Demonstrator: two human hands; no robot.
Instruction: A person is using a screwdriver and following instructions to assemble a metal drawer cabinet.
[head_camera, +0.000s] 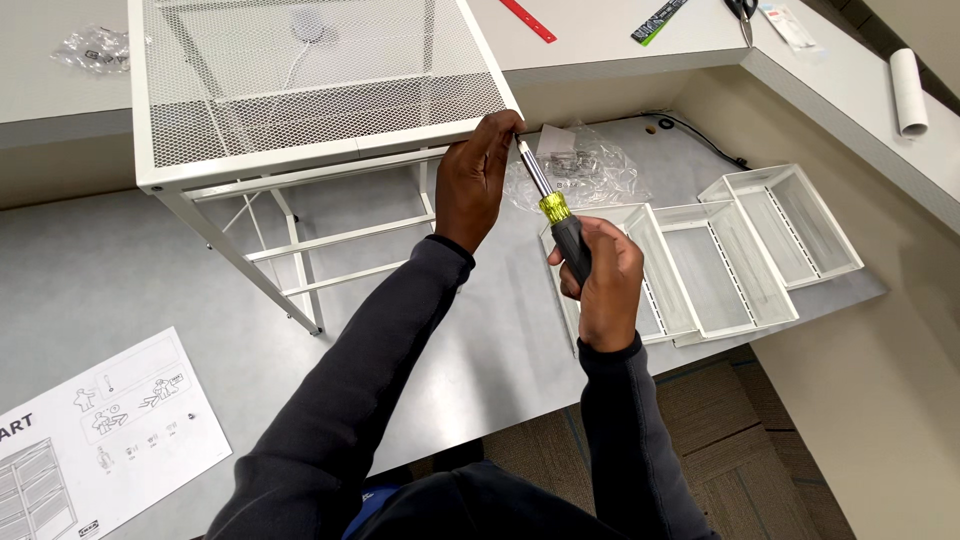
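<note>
Hands drive black-and-yellow screwdriver into white mesh cart.

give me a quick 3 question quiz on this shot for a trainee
1. True or false: the right hand holds the screwdriver by its black and yellow handle.
2. What does the left hand touch? A) scissors B) corner of the white mesh frame C) instruction sheet
3. What lies on the desk right of the hands?

Key:
1. True
2. B
3. White trays, with a clear plastic bag of small parts behind the screwdriver.
</note>
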